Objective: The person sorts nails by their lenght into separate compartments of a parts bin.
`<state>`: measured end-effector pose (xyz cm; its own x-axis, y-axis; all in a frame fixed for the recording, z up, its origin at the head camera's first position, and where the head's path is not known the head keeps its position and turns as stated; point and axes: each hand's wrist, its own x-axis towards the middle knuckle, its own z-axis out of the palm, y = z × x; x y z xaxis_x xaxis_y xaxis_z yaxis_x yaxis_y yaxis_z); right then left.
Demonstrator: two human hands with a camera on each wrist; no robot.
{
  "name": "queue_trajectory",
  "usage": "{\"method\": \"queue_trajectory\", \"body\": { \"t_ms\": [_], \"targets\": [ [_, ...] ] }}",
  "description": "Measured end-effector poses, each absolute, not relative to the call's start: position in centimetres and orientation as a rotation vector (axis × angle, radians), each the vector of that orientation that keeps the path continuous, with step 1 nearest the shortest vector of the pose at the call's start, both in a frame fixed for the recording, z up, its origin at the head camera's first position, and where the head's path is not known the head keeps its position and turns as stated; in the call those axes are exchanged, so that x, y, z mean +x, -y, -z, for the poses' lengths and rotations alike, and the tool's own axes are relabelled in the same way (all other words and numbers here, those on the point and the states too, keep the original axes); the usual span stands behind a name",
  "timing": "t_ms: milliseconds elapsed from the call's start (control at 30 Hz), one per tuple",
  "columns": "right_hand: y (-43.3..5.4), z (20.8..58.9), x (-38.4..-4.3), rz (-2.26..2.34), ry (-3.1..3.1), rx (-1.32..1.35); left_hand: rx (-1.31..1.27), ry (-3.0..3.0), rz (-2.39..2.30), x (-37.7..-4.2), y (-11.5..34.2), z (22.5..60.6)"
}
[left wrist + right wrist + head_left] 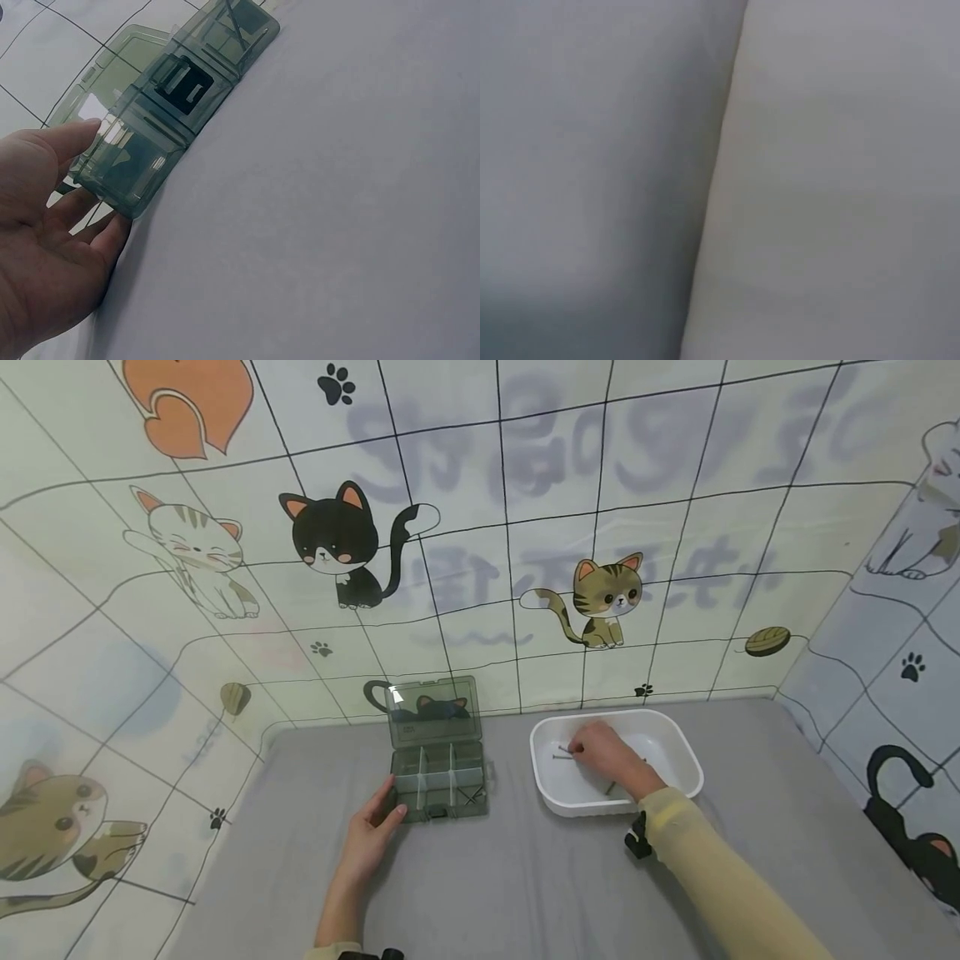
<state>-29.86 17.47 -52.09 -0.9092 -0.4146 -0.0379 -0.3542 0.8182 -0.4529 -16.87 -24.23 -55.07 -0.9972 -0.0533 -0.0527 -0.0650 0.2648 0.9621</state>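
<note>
A translucent green compartment box (438, 777) stands with its lid (433, 714) raised at the back. My left hand (370, 837) holds its left side, thumb along the near edge and fingers against the side wall; the left wrist view shows this grip on the box (142, 142) too. Several thin metal pins like screws (471, 795) lie crossed in its front right compartment. My right hand (609, 752) reaches into a white tray (678, 760), fingers bent down. Its fingertips are right at two thin metal pins (561, 757); I cannot tell whether they pinch one.
Another metal pin (610, 788) lies in the tray below the right hand. A grey cloth (517, 877) covers the table, and a wall sheet with printed cats (337, 539) stands behind it. The right wrist view shows only blurred pale surfaces.
</note>
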Motion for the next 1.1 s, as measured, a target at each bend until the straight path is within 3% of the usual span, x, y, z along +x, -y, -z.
{"method": "queue_trajectory", "body": {
  "t_ms": [467,1100],
  "targets": [
    [-17.8,52.2,-30.0,0.919,-2.816,-0.459,-0.108,-2.473,-1.899,-16.8,24.1,54.8],
    [-17.0,49.4,-27.8,1.237,-2.689,-0.577,-0.116,-2.481,-1.89,-16.9,24.2,55.0]
  ]
}}
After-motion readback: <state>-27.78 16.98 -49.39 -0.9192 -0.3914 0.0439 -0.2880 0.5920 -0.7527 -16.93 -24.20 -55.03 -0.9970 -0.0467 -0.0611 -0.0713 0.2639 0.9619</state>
